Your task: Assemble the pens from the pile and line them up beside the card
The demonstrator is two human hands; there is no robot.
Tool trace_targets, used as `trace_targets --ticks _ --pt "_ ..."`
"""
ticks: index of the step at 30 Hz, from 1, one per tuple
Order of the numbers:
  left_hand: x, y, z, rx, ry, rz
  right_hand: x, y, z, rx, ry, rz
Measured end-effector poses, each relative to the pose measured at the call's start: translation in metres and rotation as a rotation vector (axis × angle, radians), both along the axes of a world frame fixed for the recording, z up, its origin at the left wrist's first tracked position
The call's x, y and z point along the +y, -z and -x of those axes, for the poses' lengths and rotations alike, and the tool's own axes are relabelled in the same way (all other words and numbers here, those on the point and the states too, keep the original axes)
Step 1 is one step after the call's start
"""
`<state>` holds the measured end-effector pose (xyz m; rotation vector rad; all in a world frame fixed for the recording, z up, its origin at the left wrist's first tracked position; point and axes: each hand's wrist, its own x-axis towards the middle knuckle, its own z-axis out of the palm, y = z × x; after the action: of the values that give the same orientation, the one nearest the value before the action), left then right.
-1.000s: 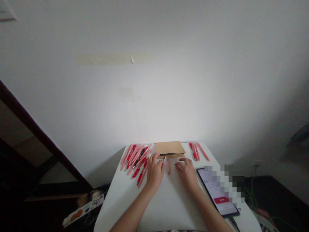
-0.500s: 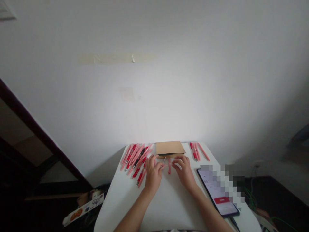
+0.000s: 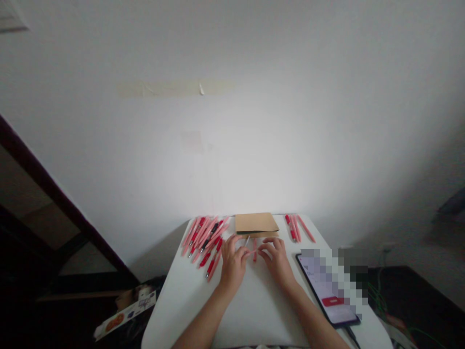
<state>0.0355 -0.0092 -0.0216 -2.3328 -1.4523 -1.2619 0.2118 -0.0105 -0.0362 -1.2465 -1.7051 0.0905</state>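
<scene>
At the middle of the table, my left hand (image 3: 233,262) is closed, thumb and fingers pinching a thin, pale pink pen part (image 3: 252,252). My right hand (image 3: 279,261) faces it with fingertips drawn together at the part's right end; what they grip is too small to make out. Between the hands, a pink pen barrel (image 3: 255,257) lies on the table. A slim grey-white stick, like a refill (image 3: 247,240), shows just above my left thumb. Left of my left hand lies a heap of pink, red and black pens (image 3: 205,237).
A brown paper notebook (image 3: 256,222) lies against the wall behind my hands. Several pens (image 3: 296,228) rest at the back right. A phone (image 3: 327,295) with a cable lies at the right on the white table (image 3: 254,315). A printed box (image 3: 125,315) is below, to the left.
My left hand has shifted slightly to the right and the hands' fingertips are closer together around the small pen part. The pens, notebook and phone have not moved.
</scene>
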Motion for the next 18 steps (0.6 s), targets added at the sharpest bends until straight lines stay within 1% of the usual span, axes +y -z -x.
trace_targets --ticks 10,18 --pt "-0.0005 0.0023 -0.0002 0.002 -0.007 -0.01 -0.0011 -0.0015 0.0013 0.044 -0.006 0.027" --pt "0.0006 0.0019 0.0007 0.026 0.006 -0.008 -0.0003 -0.0005 0.0013 0.019 -0.006 0.028"
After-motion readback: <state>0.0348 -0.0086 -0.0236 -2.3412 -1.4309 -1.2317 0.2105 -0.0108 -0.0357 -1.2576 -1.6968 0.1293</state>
